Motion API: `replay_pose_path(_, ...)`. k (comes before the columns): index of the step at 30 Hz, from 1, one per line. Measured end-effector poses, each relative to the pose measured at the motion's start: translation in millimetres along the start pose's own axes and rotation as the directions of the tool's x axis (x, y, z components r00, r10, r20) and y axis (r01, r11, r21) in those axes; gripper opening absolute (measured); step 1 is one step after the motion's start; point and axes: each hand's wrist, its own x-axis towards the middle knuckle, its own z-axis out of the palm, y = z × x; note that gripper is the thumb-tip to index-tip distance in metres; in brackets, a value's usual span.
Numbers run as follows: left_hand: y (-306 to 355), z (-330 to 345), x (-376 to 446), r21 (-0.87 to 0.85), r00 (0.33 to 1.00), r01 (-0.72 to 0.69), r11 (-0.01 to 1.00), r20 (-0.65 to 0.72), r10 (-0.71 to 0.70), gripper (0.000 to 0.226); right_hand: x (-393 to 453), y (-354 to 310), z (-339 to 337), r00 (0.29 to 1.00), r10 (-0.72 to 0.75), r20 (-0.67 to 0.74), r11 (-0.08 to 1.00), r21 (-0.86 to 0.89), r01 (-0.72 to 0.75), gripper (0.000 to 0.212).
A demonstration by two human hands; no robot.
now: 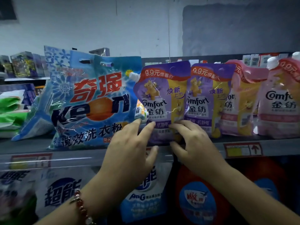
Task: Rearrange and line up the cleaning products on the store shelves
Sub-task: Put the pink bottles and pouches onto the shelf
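Note:
A purple Comfort softener pouch [159, 98] stands upright at the front of the upper shelf [243, 142]. My left hand [129, 148] touches its lower left with straight fingers. My right hand [193, 143] grips its lower right corner, thumb under the bottom edge. A second purple pouch [209, 98] stands right beside it, then two pink Comfort pouches [241, 101] [282, 101]. A big blue Keon washing powder bag [90, 101] leans to the left of the held pouch.
Green and white packs [11, 111] lie at the far left. Below the shelf edge with price tags [241, 150] hang white and blue detergent bags [61, 192] and red containers [199, 200]. Small boxes [22, 64] stand on a far shelf behind.

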Motion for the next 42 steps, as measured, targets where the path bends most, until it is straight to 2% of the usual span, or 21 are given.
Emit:
replay_pose_path(4,-19,-20,-14,0.046,0.99,0.022,0.999,0.14,-0.029,0.064,-6,-33,-17,0.98,-0.032,0.196,0.992,-0.117,0.055,0.052)
replay_pose_path(7,-40,-29,-28,0.066,0.964,0.074,0.995,0.25,-0.089,0.063,-8,-63,-22,0.947,0.005,0.322,0.988,-0.149,0.046,0.06)
replay_pose_path(13,-107,-52,-76,0.115,0.942,0.115,0.987,0.301,-0.145,0.066,-3,-133,-5,0.879,0.017,0.476,0.995,-0.092,0.03,0.063)
replay_pose_path(16,-154,-72,-108,0.182,0.915,0.169,0.969,0.337,-0.223,0.069,0,-187,21,0.849,-0.018,0.528,0.997,-0.057,0.056,0.065)
replay_pose_path(21,-237,-114,-175,0.236,0.858,0.302,0.924,0.354,-0.371,0.074,-1,-288,77,0.758,-0.085,0.647,0.995,0.019,0.095,0.076)
replay_pose_path(23,-270,-135,-208,0.196,0.837,0.376,0.906,0.348,-0.423,0.072,-7,-324,97,0.716,-0.115,0.689,0.993,0.05,0.111,0.081)
replay_pose_path(25,-299,-155,-244,0.059,0.82,0.47,0.881,0.34,-0.46,0.068,-19,-355,115,0.669,-0.132,0.732,0.991,0.122,0.062,0.082)
replay_pose_path(28,-333,-173,-301,-0.067,0.797,0.558,0.827,0.321,-0.512,0.064,-45,-398,147,0.655,-0.159,0.739,0.957,0.278,-0.082,0.079)
replay_pose_path(31,-362,-175,-344,0.017,0.719,0.634,0.773,0.355,-0.597,0.066,-63,-442,186,0.65,-0.181,0.738,0.929,0.345,-0.133,0.075)
replay_pose_path(34,-392,-174,-371,0.155,0.635,0.657,0.738,0.413,-0.653,0.072,-72,-480,219,0.601,-0.224,0.768,0.939,0.336,-0.079,0.073)
replay_pose_path(38,-424,-175,-392,0.242,0.573,0.687,0.685,0.4,-0.715,0.073,-69,-514,255,0.555,-0.275,0.785,0.946,0.323,0.012,0.072)
replay_pose_path(42,-452,-170,-398,0.233,0.568,0.732,0.641,0.311,-0.762,0.067,-58,-540,293,0.541,-0.322,0.777,0.939,0.335,0.077,0.072)
